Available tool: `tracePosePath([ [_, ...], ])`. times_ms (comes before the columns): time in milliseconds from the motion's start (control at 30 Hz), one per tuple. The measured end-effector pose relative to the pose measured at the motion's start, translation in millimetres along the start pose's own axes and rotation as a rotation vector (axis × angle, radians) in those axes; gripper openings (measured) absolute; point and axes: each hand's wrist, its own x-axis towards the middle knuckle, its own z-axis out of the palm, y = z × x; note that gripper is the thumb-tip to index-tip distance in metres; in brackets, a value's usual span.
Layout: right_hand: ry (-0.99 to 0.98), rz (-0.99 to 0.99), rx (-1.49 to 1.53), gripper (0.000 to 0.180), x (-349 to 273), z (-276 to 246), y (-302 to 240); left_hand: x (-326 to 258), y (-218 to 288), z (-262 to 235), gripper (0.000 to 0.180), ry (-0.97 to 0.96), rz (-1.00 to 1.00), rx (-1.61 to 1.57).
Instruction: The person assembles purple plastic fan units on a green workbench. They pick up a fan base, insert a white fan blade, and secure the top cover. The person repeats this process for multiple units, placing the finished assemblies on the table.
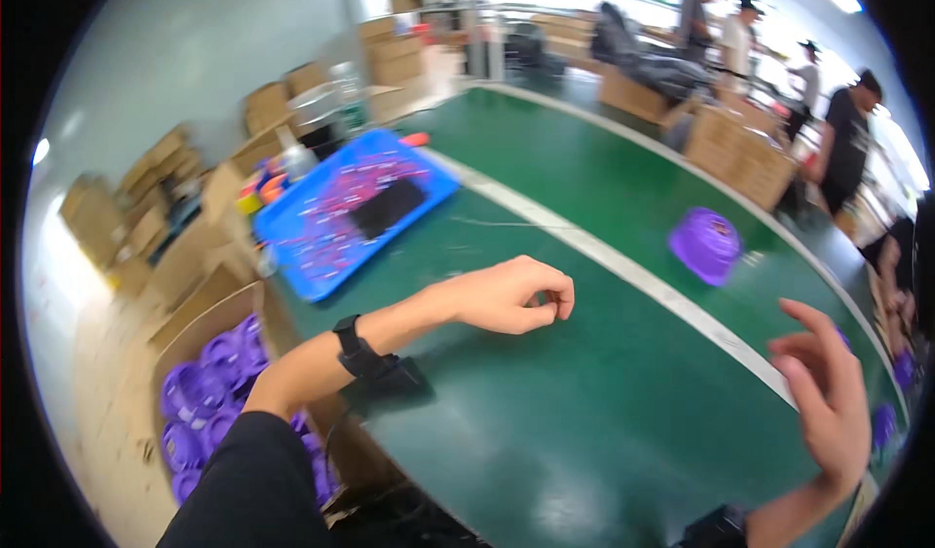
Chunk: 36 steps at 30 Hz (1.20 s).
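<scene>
My left hand (516,297) hovers over the green table (526,431), its fingers curled and thumb bent toward them. No object shows in that loose curl. To the right is my right hand (826,392), open, with thumb and fingers spread and nothing between them. Beyond it, past the white stripe (623,267), a purple dome-shaped plastic part (706,245) rests on the table. A blue tray (314,277) with scattered small pink and red pieces and a dark flat rectangle lies beyond my left forearm.
An open cardboard box (200,339) of purple parts (200,392) stands at the left, below table height. Behind the tray are a clear bottle (348,95) and other containers. More cardboard boxes (740,158) line the far right edge, where several people stand. Purple pieces (883,425) sit at the right rim.
</scene>
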Motion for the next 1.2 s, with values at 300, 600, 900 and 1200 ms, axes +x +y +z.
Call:
tracePosePath([
  [300, -0.038, 0.021, -0.146, 0.046, 11, 6, 16, -333, 38, -79, 0.012, 0.68, -0.906, 0.174],
  [600, -0.007, 0.049, -0.189, 0.047, 17, 26, 14, -483, -47, 24, 0.058, 0.388, -1.21, 0.642],
  [900, -0.028, -0.052, -0.029, 0.044, 12, 13, 6, -494, -63, 7, 0.081, 0.247, -1.135, 0.352],
  [1200, -0.057, -0.198, -0.024, 0.037, 15, -5, 28, -447, -46, 23, 0.093, 0.446, -1.311, 0.058],
])
